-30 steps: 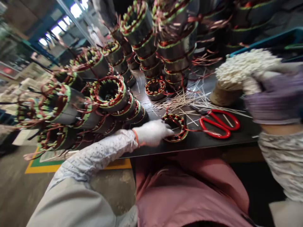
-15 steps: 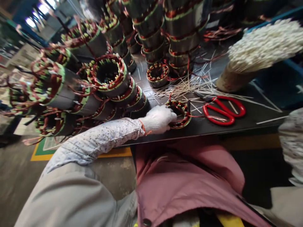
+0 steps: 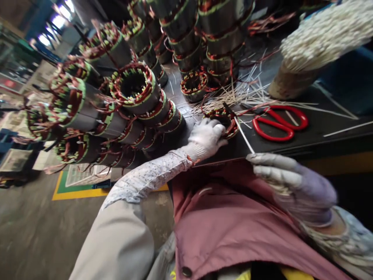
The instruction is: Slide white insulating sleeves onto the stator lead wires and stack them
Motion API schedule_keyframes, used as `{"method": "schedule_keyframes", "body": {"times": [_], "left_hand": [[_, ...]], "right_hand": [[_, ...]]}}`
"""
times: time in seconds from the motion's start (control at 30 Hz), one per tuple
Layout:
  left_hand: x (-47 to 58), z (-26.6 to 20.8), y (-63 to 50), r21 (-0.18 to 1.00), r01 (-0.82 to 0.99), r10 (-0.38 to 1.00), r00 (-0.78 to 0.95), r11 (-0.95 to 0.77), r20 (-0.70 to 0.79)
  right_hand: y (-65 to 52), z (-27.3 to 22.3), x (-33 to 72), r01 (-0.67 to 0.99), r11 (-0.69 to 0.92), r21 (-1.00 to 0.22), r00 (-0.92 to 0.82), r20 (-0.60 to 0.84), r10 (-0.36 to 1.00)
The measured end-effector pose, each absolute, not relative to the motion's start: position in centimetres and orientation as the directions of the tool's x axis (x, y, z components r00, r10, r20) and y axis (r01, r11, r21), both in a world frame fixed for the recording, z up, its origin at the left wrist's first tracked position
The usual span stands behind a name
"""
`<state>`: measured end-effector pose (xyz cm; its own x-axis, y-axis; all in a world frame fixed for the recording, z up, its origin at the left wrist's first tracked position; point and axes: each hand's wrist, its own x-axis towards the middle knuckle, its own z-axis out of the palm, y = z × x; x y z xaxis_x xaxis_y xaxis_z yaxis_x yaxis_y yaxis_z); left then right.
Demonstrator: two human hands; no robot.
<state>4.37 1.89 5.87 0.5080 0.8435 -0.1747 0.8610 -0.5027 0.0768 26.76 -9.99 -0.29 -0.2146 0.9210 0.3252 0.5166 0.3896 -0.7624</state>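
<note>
A small motor stator (image 3: 232, 127) with copper windings and a green-edged rim lies near the bench's front edge. My left hand (image 3: 206, 136), in a white glove, is closed on its near left side, covering part of the ring. My right hand (image 3: 287, 179), in a white and purple glove, pinches a thin white cable tie (image 3: 244, 134) between thumb and fingers. The tie's far end reaches the stator's right rim, beside a dark sleeved lead; whether it passes through the windings cannot be made out. Red-handled scissors (image 3: 279, 123) lie just right of the stator.
Several stacked stators (image 3: 132, 87) stand at the left, with taller stacks (image 3: 223, 35) behind. Loose white strips (image 3: 247, 93) litter the bench (image 3: 317, 136). A thick bundle of white ties (image 3: 323, 42) leans at the right, near a blue bin (image 3: 346, 85).
My right hand has come in from the right edge, holding the cable tie up to the stator. My left hand stays at the stator. The view has shifted slightly.
</note>
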Motion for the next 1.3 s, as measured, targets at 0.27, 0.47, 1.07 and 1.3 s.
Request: {"method": "schedule_keyframes", "body": {"times": [0.27, 0.47, 1.07, 1.3], "left_hand": [[3.7, 5.9, 1.4, 0.087, 0.84, 0.824, 0.542, -0.535, -0.166], [3.8, 4.9, 2.3, 0.187, 0.86, 0.854, 0.502, -0.475, -0.136], [3.1, -1.0, 1.2, 0.518, 0.583, 0.772, 0.372, -0.626, 0.515], [3.0, -1.3, 1.4, 0.49, 0.57, 0.74, 0.381, -0.66, 0.553]], "right_hand": [[-13.1, -4.0, 26.1, 0.302, 0.513, -0.804, -0.25, 0.452, 0.856], [-11.7, -3.9, 24.9, 0.221, 0.524, -0.823, -0.211, 0.484, 0.849], [-3.6, -1.4, 21.1, 0.474, 0.511, -0.717, -0.007, 0.578, 0.816], [-1.4, -1.4, 21.2, 0.574, 0.476, -0.667, -0.084, 0.53, 0.844]]}}
